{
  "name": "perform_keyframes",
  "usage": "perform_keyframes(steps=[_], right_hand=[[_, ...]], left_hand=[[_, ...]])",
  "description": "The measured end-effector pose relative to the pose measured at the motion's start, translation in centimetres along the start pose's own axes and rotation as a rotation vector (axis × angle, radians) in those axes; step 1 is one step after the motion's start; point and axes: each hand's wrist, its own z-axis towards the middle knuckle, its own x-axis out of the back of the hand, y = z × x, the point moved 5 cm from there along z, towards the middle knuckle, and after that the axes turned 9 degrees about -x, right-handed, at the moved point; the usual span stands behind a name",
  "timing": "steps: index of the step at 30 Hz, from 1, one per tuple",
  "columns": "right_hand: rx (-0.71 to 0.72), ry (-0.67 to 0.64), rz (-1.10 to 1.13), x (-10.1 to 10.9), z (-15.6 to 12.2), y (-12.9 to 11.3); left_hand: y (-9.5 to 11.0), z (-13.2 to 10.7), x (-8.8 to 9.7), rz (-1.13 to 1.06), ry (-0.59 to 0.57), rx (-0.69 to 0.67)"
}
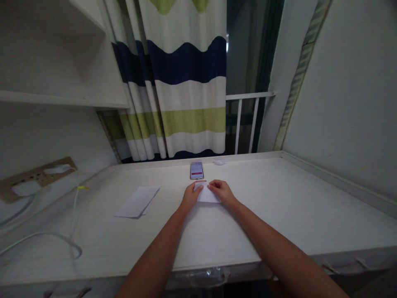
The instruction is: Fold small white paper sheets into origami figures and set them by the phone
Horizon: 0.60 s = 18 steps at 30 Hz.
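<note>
A small white sheet of paper (208, 197) is held up between both hands over the middle of the desk. My left hand (190, 194) grips its left side, with the thumb lying on the near face and the fingers behind. On the right, the thumb and fingers of my right hand (222, 191) pinch the upper part of the same sheet. A faint crease line seems to run down the paper. Just beyond the hands lies a phone (197, 170) with its screen lit.
Left of my arms lies a small stack of white paper (139, 202). A crumpled white scrap (219, 162) rests by the back edge of the desk (297, 207). Pale cables (52, 234) trail from a socket strip (40, 176) at the left. A striped curtain (192, 95) hangs behind.
</note>
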Motion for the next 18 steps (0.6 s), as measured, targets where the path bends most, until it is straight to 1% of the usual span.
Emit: perform_keyframes(steps=[7, 13, 15, 18], right_hand=[[0.003, 0.015, 0.002, 0.0, 0.0, 0.1], [0.008, 0.014, 0.002, 0.1, 0.1, 0.2], [0.020, 0.021, -0.005, 0.2, -0.1, 0.0], [0.026, 0.023, -0.012, 0.1, -0.3, -0.4]], left_hand=[[0.2, -0.2, -0.3, -0.022, -0.048, -0.021], [1.1, -0.3, -0.5, 0.008, -0.063, -0.080], [0.9, -0.3, -0.5, -0.026, -0.069, -0.044], [-0.3, -0.2, -0.6, -0.134, -0.095, 0.098]])
